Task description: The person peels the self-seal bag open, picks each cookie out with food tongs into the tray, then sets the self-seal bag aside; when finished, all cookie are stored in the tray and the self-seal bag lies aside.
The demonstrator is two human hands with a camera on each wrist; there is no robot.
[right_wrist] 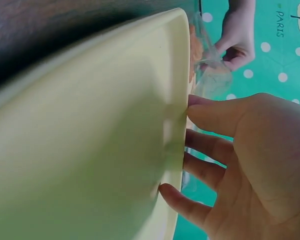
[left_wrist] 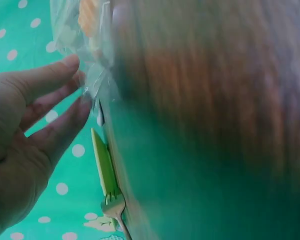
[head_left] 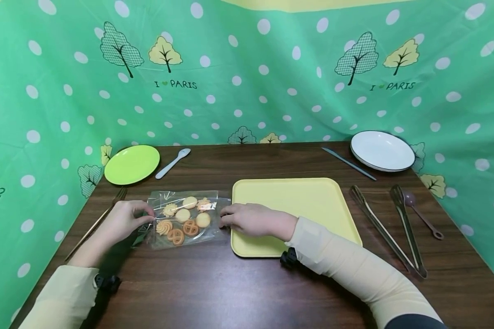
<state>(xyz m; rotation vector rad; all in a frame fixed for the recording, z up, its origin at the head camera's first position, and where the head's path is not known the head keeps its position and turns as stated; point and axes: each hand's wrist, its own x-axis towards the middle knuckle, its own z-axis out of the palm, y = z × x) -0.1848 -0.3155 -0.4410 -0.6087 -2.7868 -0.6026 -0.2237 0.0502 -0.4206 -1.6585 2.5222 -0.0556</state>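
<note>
A clear plastic bag of cookies (head_left: 183, 215) lies on the wooden table, with round, swirled and pretzel-shaped cookies showing through. At its left edge my left hand (head_left: 121, 223) pinches the plastic; in the left wrist view, that hand's fingertips (left_wrist: 71, 62) meet the crumpled film. My right hand (head_left: 257, 220) is at the bag's right end, over the left rim of a yellow tray (head_left: 296, 194). In the right wrist view, the right hand's thumb and fingers are spread apart along the tray's rim (right_wrist: 182, 65). Some of its fingertips are hidden behind that rim.
Behind the bag are a green plate (head_left: 132, 164) and a pale spoon (head_left: 173, 163). A fork (head_left: 100, 219) lies by the left forearm. To the right are metal tongs (head_left: 395, 233), a purple spoon (head_left: 421, 214), a blue stick-like utensil (head_left: 349, 163) and a white dish (head_left: 383, 151).
</note>
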